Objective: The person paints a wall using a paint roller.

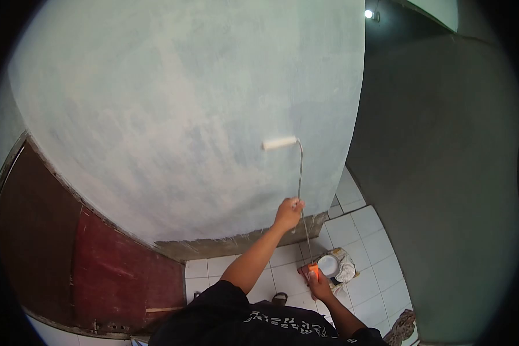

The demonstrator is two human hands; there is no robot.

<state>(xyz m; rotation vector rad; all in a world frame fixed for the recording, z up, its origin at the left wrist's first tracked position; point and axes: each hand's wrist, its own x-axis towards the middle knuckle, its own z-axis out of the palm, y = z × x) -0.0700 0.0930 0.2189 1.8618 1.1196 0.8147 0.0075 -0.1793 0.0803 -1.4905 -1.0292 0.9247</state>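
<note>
A paint roller [280,143] with a white sleeve and a long thin metal rod rests against, or very close to, the pale wall [173,127]. My left hand [288,214] is wrapped round the rod about halfway along. Lower down, my right hand [319,285] grips the roller's orange handle. The wall's coat is uneven, with whitish patches over pale blue-green. Beside my right hand stands a round container of white paint [328,264], with a white cloth [346,270] against its side.
A dark red and brown door [109,265] is at lower left. To the right rises a dark grey wall [444,173]. White floor tiles [363,248] lie below, with a crumpled patterned cloth [402,328] at lower right. A lamp [369,14] glows at the top.
</note>
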